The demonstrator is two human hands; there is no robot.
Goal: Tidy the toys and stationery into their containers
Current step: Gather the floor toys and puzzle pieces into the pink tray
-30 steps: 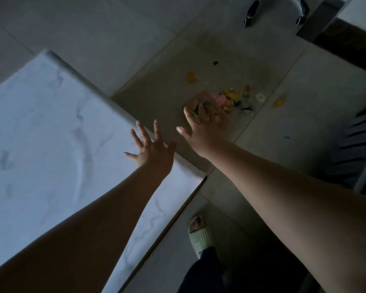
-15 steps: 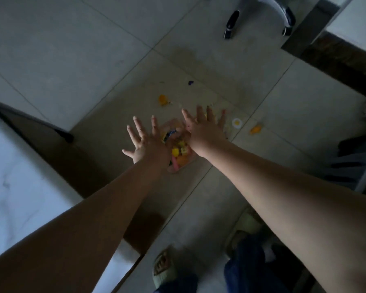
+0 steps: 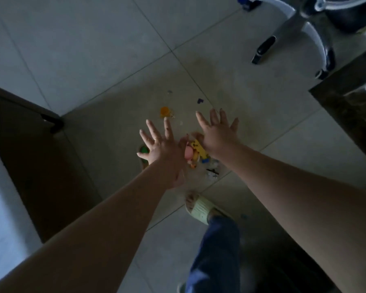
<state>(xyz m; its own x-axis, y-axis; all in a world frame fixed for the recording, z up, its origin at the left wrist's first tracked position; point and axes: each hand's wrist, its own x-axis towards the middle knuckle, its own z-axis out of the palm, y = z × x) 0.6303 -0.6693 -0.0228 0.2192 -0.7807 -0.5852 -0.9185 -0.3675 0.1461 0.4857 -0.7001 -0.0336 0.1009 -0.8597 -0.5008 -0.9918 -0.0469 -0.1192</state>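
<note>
Hands reach out over a tiled floor (image 3: 93, 49) in dim light, both arms stretched forward and down. The left hand (image 3: 159, 142) has its fingers (image 3: 151, 129) spread wide and straight, holding nothing; a thin ring shows on one of them. The right hand (image 3: 217, 133) is likewise splayed, its fingers (image 3: 213, 117) straight and apart, and it grips nothing.

Between and just below the two hands lies a small heap of toys (image 3: 193, 152) on the floor: pink, yellow and orange bits, with a blue piece at its lower right edge. A green toy (image 3: 144, 149) peeks out beside the left hand, partly hidden by it. An orange toy (image 3: 164, 111) sits on the floor beyond the left hand's fingertips, and a small purple piece (image 3: 200, 100) lies apart, farther off. Whether the hands touch the heap cannot be told.

At the left, a dark panel (image 3: 40, 166) borders a pale surface (image 3: 2, 208). A chair base (image 3: 294, 32) with castors stands at the upper right. Below the heap, a foot in a pale green slipper (image 3: 201, 209) and a blue trouser leg (image 3: 216, 254) are seen.
</note>
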